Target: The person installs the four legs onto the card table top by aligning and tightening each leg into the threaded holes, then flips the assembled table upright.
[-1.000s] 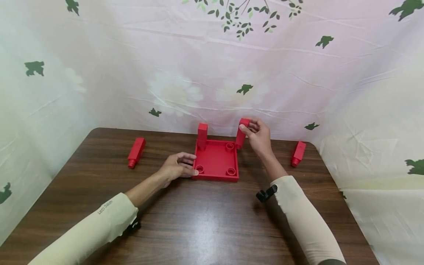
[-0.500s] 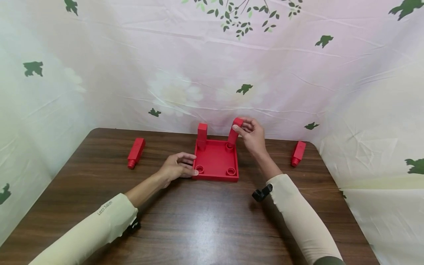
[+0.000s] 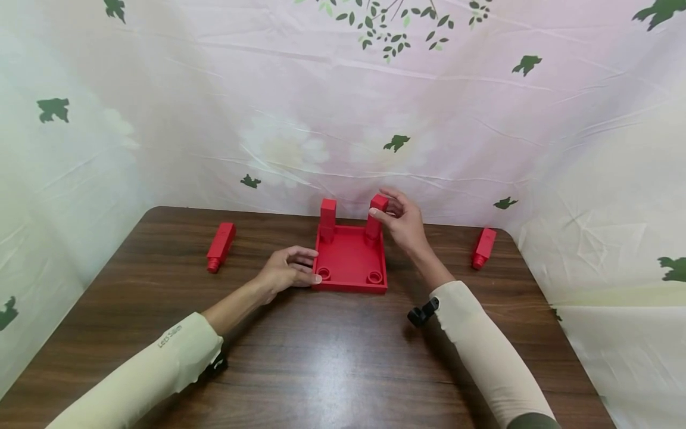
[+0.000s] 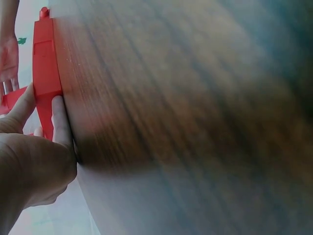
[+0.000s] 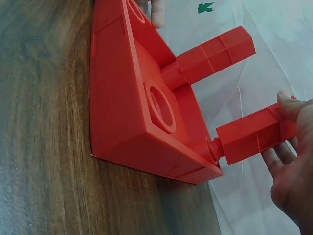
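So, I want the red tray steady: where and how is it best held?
Probably pinched at the left wall of the tray, from the left, where the left hand rests. The wall is thin and straight; a red block stands at the far left corner, and the right hand holds another at the far right.

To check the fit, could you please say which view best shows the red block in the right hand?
Right wrist: the red block shows large, narrow end at the tray. Head: smaller, partly covered. Left wrist: not surely identifiable.

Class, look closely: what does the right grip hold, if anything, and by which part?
The right grip holds a red post by its upper end.
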{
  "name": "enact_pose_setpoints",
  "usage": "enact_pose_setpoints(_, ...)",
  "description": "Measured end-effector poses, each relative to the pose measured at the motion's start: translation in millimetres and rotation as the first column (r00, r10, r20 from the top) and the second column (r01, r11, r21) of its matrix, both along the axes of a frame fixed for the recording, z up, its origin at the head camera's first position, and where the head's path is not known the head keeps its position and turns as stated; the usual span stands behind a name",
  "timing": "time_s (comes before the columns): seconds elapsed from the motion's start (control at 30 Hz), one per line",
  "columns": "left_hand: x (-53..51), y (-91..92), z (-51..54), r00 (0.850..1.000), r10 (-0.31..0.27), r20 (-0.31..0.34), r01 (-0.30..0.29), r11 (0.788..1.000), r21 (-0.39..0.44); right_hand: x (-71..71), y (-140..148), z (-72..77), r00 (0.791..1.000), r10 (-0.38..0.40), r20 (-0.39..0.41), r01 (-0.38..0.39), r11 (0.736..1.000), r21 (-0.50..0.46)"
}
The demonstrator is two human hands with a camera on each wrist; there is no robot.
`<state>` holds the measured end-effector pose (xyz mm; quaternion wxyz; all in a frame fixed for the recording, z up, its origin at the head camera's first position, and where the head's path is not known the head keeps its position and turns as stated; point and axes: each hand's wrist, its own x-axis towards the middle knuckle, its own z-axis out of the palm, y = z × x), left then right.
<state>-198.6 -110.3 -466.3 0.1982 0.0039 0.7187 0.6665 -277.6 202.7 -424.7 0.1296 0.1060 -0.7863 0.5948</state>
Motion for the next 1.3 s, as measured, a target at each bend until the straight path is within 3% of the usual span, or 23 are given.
enact_pose_setpoints(0.37,0.7,-0.3,1.1,1.0,-0.007,-0.005,0.007,1.0,0.005,-1.5,0.0,-2.0,0.999,-0.007,-0.038,0.013,0.987,0.16)
enact_pose_setpoints(0.67,-0.1,-1.2,0.6,1.0,-0.013,0.003,0.013,1.0,0.018,8.2,11.8,8.8,0.99,0.09,0.108,-0.108,0.978,0.179)
enact_pose_setpoints(1.1,-0.8,-1.5,-1.9,1.0,-0.014,0.006,0.014,1.0,0.008,5.1,9.4,-0.9,0.999,0.032,0.011,-0.034,0.974,0.222)
enact_pose_setpoints(1.3,-1.2,-2.1,-1.5,1.0,-0.01,0.009,0.01,1.0,-0.004,4.8,4.7,-2.0,1.0,0.012,0.019,-0.015,0.979,0.203)
